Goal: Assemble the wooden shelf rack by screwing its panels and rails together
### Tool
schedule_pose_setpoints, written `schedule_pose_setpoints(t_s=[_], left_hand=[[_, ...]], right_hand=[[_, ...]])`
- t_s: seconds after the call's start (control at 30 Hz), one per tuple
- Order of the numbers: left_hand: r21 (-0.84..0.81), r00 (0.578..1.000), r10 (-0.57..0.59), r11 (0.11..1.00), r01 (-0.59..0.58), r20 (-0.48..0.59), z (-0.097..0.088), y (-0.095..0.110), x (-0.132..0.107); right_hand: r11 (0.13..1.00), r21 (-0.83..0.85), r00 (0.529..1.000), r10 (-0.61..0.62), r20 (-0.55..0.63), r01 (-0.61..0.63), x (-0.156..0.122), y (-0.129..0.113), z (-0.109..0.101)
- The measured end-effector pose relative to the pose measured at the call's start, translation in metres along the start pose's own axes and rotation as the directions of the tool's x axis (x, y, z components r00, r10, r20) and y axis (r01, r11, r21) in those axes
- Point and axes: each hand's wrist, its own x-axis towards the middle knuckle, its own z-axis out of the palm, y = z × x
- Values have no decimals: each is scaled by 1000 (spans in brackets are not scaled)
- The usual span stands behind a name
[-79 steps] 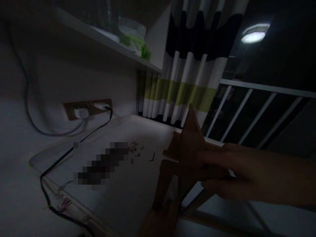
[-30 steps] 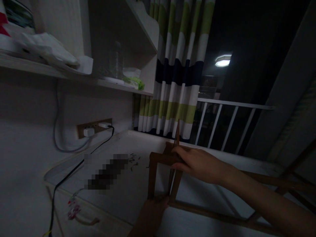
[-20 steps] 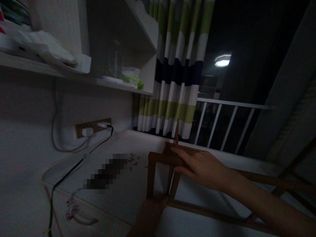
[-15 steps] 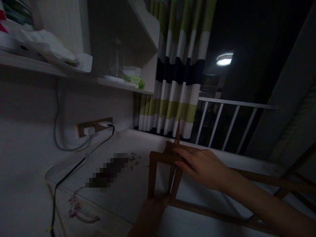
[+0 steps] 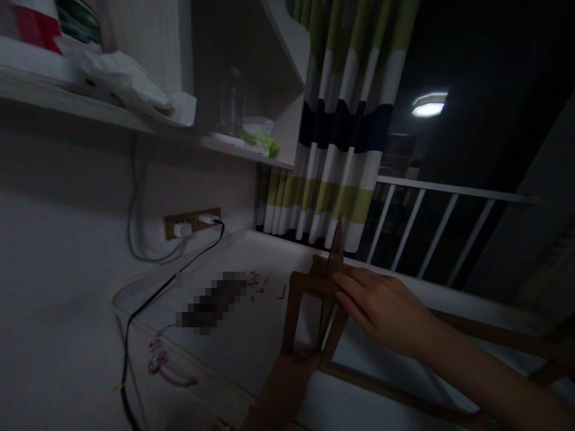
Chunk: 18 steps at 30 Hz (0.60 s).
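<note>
A brown wooden frame [image 5: 309, 282] of joined bars lies on a white desktop [image 5: 265, 335]. A thin wooden panel [image 5: 336, 248] stands on edge in the end of the frame, tilted, its upper corner rising above the bars. My right hand [image 5: 381, 308] is closed at the upper bar, thumb and fingers pinching the panel's edge. Low at the near side, my left hand [image 5: 291, 371] grips the bottom of the frame by the panel's lower edge; its fingers are dark and partly hidden.
Several small screws [image 5: 254, 281] and an L-shaped hex key [image 5: 282, 293] lie left of the frame. A pixelated dark object [image 5: 213, 302] sits beside them. A black cable [image 5: 153, 296] runs from the wall socket [image 5: 193, 222]. A shelf [image 5: 242, 143] overhangs the desk; a railing [image 5: 449, 188] stands beyond.
The whole scene has shifted right in the view as the camera turned a little left. The panel's face shows slightly more; both hands keep their places on the wood.
</note>
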Motion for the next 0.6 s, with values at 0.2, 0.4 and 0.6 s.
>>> schedule_pose_setpoints(t_s=[0.2, 0.4, 0.6], left_hand=[[-33, 998, 14, 999, -16, -64, 5, -2, -1], [8, 998, -33, 999, 34, -50, 10, -3, -3], [-14, 998, 0, 1000, 0, -63, 12, -6, -5]], right_hand=[[998, -63, 1000, -7, -14, 6, 0, -1, 6], [991, -132, 998, -26, -53, 19, -1, 0, 9], [983, -167, 996, -80, -44, 71, -3, 3, 6]])
